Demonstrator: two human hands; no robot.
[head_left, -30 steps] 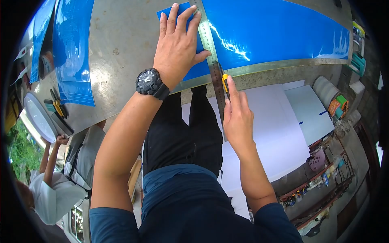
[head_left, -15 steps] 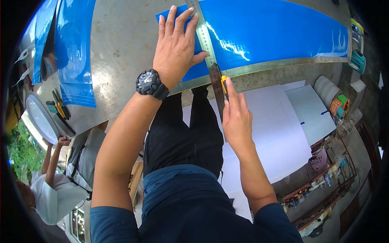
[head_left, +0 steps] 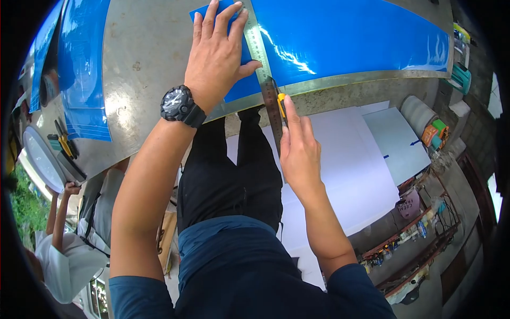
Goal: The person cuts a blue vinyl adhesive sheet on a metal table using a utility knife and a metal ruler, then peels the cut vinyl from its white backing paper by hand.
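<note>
My left hand (head_left: 215, 58) lies with its fingers spread over a narrow part of the blue sheet (head_left: 340, 37), fingertips and thumb at the edge of a metal ruler (head_left: 256, 45). The ruler crosses the sheet and sticks out past the table's near edge. My right hand (head_left: 300, 146) is closed around a yellow and black cutter knife (head_left: 282, 105). The knife's blade touches or nearly touches the ruler's right side, close to the sheet's near edge.
More blue sheets (head_left: 82, 69) lie on the metal table (head_left: 135, 58) at left, near yellow-handled pliers (head_left: 65, 143). A person (head_left: 64, 260) holds a white oval object (head_left: 42, 159). White sheets (head_left: 334, 170) and a cluttered shelf (head_left: 414, 239) are below the table at right.
The whole view has shifted, so the table, sheet and hands appear a little further left. The hands, ruler and knife keep nearly the same places relative to each other.
</note>
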